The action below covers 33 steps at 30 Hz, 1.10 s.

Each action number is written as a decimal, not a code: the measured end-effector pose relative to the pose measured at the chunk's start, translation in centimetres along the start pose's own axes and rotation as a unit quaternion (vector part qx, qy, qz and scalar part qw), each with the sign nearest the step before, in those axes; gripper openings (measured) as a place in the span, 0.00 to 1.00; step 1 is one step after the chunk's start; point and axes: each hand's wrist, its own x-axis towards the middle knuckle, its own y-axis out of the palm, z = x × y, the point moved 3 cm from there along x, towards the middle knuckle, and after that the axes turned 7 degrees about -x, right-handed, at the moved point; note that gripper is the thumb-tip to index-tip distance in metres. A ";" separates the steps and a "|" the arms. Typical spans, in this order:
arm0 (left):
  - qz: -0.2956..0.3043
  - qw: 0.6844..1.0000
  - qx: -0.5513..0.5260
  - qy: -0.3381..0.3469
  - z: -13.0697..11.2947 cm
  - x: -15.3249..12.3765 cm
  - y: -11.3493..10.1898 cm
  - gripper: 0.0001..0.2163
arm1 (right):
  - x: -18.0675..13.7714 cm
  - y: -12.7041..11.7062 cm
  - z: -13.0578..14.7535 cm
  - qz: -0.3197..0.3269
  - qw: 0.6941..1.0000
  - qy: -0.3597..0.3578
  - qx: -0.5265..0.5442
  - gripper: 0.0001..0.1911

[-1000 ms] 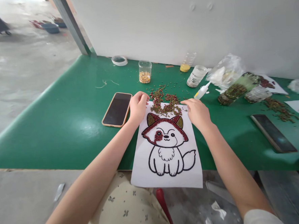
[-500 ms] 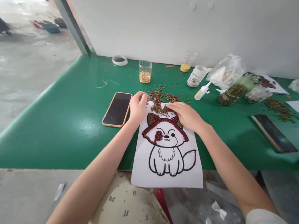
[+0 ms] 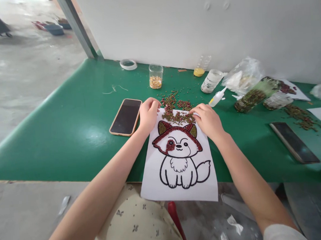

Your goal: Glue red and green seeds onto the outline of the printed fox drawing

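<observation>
Beans (image 3: 176, 118) lie across far end of sheet (image 3: 153, 174), spilling onto table (image 3: 55, 141) beyond; pile sits between your left hand (image 3: 148, 115) and right hand (image 3: 207, 119), right nearer. Sheet's long axis runs toward you, near end past table edge. Right: fingers bent, tips at beans' right end; cannot tell if any pinched. Left: curled at sheet's far left corner; paper grip unclear. Phone (image 3: 125, 116) just beside left, glue bottle (image 3: 216, 99) beyond right; nothing seen blocking right fingertips from beans.
</observation>
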 end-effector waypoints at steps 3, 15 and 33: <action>0.000 1.000 0.000 0.001 0.0 0.0 0.0 0.08 | 0.0 0.1 0.1 0.003 1.000 -0.022 0.009 0.14; 0.003 1.000 0.003 0.003 -0.1 -0.1 0.0 0.08 | 0.1 0.5 0.3 0.004 0.998 -0.061 0.009 0.11; 0.003 1.000 0.004 0.000 0.0 0.0 0.1 0.08 | 0.1 0.8 0.1 0.017 0.998 -0.049 0.018 0.07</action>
